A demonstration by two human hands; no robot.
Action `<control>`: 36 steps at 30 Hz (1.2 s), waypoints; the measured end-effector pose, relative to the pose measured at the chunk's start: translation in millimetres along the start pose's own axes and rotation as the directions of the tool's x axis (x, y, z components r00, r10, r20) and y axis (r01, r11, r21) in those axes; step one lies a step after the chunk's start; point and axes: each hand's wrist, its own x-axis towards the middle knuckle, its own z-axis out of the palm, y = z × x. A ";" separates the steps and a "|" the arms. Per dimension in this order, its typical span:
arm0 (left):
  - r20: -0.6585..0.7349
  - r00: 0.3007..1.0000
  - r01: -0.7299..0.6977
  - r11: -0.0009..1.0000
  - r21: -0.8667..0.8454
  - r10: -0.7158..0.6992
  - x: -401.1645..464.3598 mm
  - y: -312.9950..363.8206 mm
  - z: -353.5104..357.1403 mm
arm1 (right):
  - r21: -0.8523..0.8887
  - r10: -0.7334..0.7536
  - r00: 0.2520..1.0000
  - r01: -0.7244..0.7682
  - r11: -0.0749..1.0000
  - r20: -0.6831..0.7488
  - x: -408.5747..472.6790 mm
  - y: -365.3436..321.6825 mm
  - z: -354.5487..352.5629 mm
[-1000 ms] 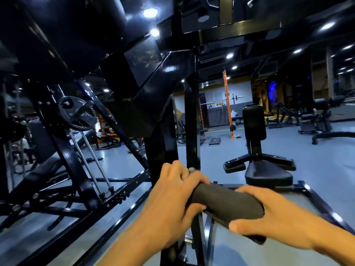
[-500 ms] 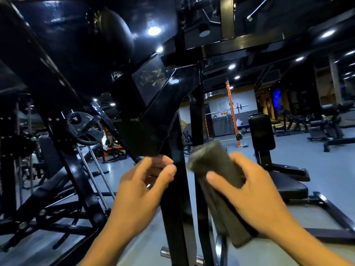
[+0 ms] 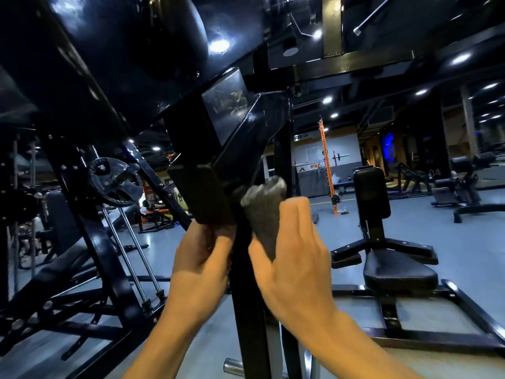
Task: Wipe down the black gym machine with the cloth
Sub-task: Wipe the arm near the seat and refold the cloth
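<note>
Right now the right hand (image 3: pixel 295 258) has its fingers curled round a bunched grey cloth (image 3: pixel 263 212), the wad poking up above the knuckles and sitting just beside the machine's black upright post (image 3: pixel 247 296). The left hand (image 3: pixel 202 258) is on the other side of that post, reaching up under a dark flat pad (image 3: pixel 202 194); its fingertips are hidden behind the pad's lower edge, so I cannot tell whether that grip is closed on it or only steadying it. The black gym machine (image 3: pixel 114 86) fills the upper left, glossy and full of ceiling-light glare, with a weight plate (image 3: pixel 116 181) on a peg lower down. To my eye the step in hand is wiping the post and the angled plate above it — and it would go better if the cloth were flattened out, not balled up, so more fabric meets the paint. Long strokes along the post, with the left hand bracing, should work well; corners and bolt heads likely need a fingertip pressed through the cloth.
</note>
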 end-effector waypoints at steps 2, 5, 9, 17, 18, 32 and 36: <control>0.016 1.000 -0.010 1.000 0.006 0.010 2.0 -7.3 -0.2 | 0.004 -0.054 0.997 0.054 0.999 0.057 -6.0 6.8 -5.2; 0.000 1.000 0.006 1.000 0.003 -0.006 1.0 -7.1 0.1 | 0.045 0.003 0.998 -0.006 0.999 0.063 24.3 19.0 -1.7; 0.031 0.999 0.014 0.999 -0.038 -0.013 -2.2 8.1 1.7 | -0.008 0.094 0.995 -0.095 0.995 -0.040 50.4 15.6 8.2; 0.024 1.000 0.022 0.994 -0.108 -0.019 -8.4 20.1 6.4 | 0.084 -0.061 0.992 0.051 0.995 0.112 -10.2 10.3 -8.8; 0.016 1.000 0.029 0.993 -0.116 -0.027 -9.0 20.9 6.5 | 0.151 -0.007 0.996 -0.006 0.988 0.085 -1.5 13.1 -8.2; 0.034 0.999 0.022 0.991 -0.129 -0.018 -4.5 19.0 4.5 | 0.445 0.406 0.913 -0.353 0.823 -0.028 78.3 30.0 16.4; 0.007 1.000 0.001 0.987 -0.160 0.000 -5.8 13.1 7.0 | 0.512 0.254 0.966 -0.196 0.836 -0.043 26.1 13.5 15.4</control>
